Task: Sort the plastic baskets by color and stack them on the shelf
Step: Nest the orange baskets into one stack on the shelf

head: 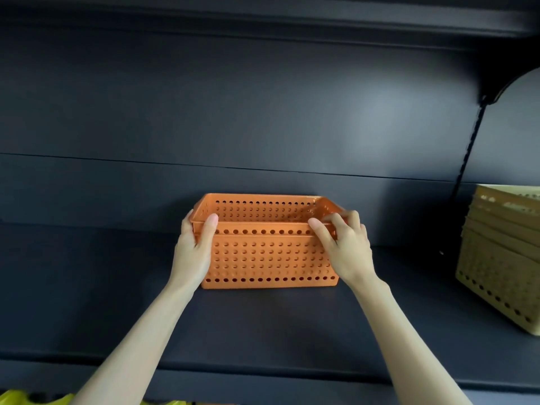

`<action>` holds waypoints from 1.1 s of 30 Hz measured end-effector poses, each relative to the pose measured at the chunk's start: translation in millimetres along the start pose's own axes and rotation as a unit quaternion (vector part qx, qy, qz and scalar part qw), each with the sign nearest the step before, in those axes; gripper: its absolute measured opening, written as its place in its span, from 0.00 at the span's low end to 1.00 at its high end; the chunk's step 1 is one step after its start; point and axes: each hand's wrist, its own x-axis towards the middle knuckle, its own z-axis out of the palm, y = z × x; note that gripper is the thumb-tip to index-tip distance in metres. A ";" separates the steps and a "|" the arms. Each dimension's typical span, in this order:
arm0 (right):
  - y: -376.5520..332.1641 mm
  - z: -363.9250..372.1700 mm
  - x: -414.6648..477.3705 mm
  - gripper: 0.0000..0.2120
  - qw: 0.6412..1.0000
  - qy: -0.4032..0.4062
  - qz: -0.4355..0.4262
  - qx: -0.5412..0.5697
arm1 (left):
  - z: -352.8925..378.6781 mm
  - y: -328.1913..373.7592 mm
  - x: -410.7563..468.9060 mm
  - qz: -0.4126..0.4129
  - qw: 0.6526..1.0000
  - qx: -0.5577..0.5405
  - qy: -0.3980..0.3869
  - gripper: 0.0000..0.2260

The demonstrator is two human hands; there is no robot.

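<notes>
Dark shelving fills the view: a flat shelf [263,331] in front of a plain back panel [204,112], with an upper shelf [263,21] overhead. An orange basket [271,258] with perforated walls stands upright on the shelf, near its middle and close to the back panel. A second rim line runs just below its top edge; whether this marks two nested baskets cannot be determined. The left hand [194,247] grasps the basket's left end, thumb laid over the near rim. The right hand [344,247] grasps the near rim at the right corner with curled fingers. A stack of beige baskets [502,258] stands on the same shelf, well apart to the right. Yellow items [17,399], partly cropped, show at the lower left edge.
</notes>
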 end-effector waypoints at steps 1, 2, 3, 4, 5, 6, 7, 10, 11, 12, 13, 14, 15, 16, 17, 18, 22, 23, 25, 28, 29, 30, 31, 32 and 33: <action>-0.9 -1.8 -0.5 0.24 1.000 -0.006 0.001 -0.003 | -1.0 2.6 -0.9 0.000 1.000 0.017 0.001 0.24; -1.5 -3.8 -0.3 0.24 1.000 -0.013 0.002 -0.001 | -2.3 5.4 -1.5 0.004 0.999 0.038 0.006 0.24; -1.9 -6.7 0.1 0.24 1.000 -0.023 0.004 0.005 | -3.8 8.2 -2.1 0.011 0.998 0.063 0.018 0.24; -2.6 -10.4 0.6 0.24 0.999 -0.034 0.008 0.014 | -5.8 11.2 -2.6 0.024 0.995 0.093 0.036 0.23; -3.9 -15.4 0.3 0.24 0.999 -0.043 0.011 0.023 | -8.0 14.5 -2.9 0.043 0.989 0.129 0.059 0.22; -4.7 -21.4 -0.4 0.23 0.999 -0.046 0.009 0.028 | -9.6 18.7 -3.7 0.068 0.980 0.169 0.078 0.20; -5.4 -28.6 -1.8 0.21 0.999 -0.043 0.002 0.022 | -10.3 24.1 -5.0 0.094 0.969 0.209 0.087 0.17; -6.5 -58.7 -9.3 0.18 0.999 -0.011 -0.020 -0.023 | -4.1 48.4 -14.4 0.158 0.946 0.279 0.047 0.10; -5.5 -70.9 -13.3 0.17 0.999 0.006 -0.025 -0.026 | 0.3 58.4 -19.8 0.178 0.942 0.283 0.028 0.09; -4.0 -83.7 -17.9 0.17 0.999 0.025 -0.031 -0.022 | 5.7 68.9 -26.6 0.202 0.938 0.282 0.013 0.08; -2.0 -97.1 -23.3 0.16 0.998 0.044 -0.037 -0.017 | 12.1 79.9 -34.4 0.231 0.932 0.279 0.003 0.07; 0.9 -111.0 -29.1 0.16 0.997 0.061 -0.043 -0.013 | 19.6 90.8 -43.1 0.260 0.925 0.275 -0.007 0.07; 4.2 -125.7 -35.8 0.15 0.996 0.075 -0.052 -0.014 | 28.4 101.7 -53.2 0.287 0.919 0.271 -0.017 0.08; 9.0 -140.8 -43.1 0.13 0.994 0.088 -0.060 -0.014 | 38.2 112.3 -65.1 0.311 0.912 0.268 -0.028 0.08; 14.6 -156.6 -51.4 0.12 0.993 0.100 -0.066 -0.015 | 49.1 121.7 -77.4 0.331 0.904 0.266 -0.040 0.07; 21.1 -173.4 -60.8 0.11 0.991 0.112 -0.069 -0.015 | 60.8 130.2 -90.6 0.348 0.898 0.266 -0.052 0.07; 60.1 -243.6 -109.5 0.07 0.989 0.131 -0.068 -0.029 | 112.6 155.5 -154.9 0.388 0.879 0.262 -0.092 0.11; 74.2 -260.5 -123.7 0.07 0.989 0.128 -0.064 -0.037 | 126.5 159.3 -174.4 0.395 0.876 0.258 -0.098 0.12; 104.1 -293.4 -152.2 0.07 0.990 0.119 -0.052 -0.052 | 155.7 165.0 -215.3 0.403 0.871 0.254 -0.118 0.12; 150.2 -338.1 -190.7 0.08 0.990 0.111 -0.029 -0.081 | 203.6 170.8 -273.0 0.408 0.862 0.252 -0.162 0.12; 164.6 -353.3 -200.8 0.08 0.990 0.109 -0.024 -0.086 | 220.1 173.4 -289.3 0.409 0.859 0.253 -0.177 0.13; 177.6 -368.1 -208.7 0.07 0.990 0.108 -0.021 -0.089 | 236.1 176.7 -303.4 0.408 0.856 0.252 -0.191 0.13; 189.3 -382.5 -215.2 0.07 0.990 0.109 -0.016 -0.093 | 251.6 180.8 -315.1 0.407 0.854 0.251 -0.204 0.13; 202.5 -399.5 -221.3 0.07 0.989 0.112 -0.010 -0.099 | 270.2 186.7 -326.6 0.408 0.852 0.247 -0.214 0.14; 212.4 -410.9 -224.2 0.07 0.988 0.118 -0.009 -0.103 | 283.2 191.5 -333.4 0.409 0.852 0.241 -0.221 0.14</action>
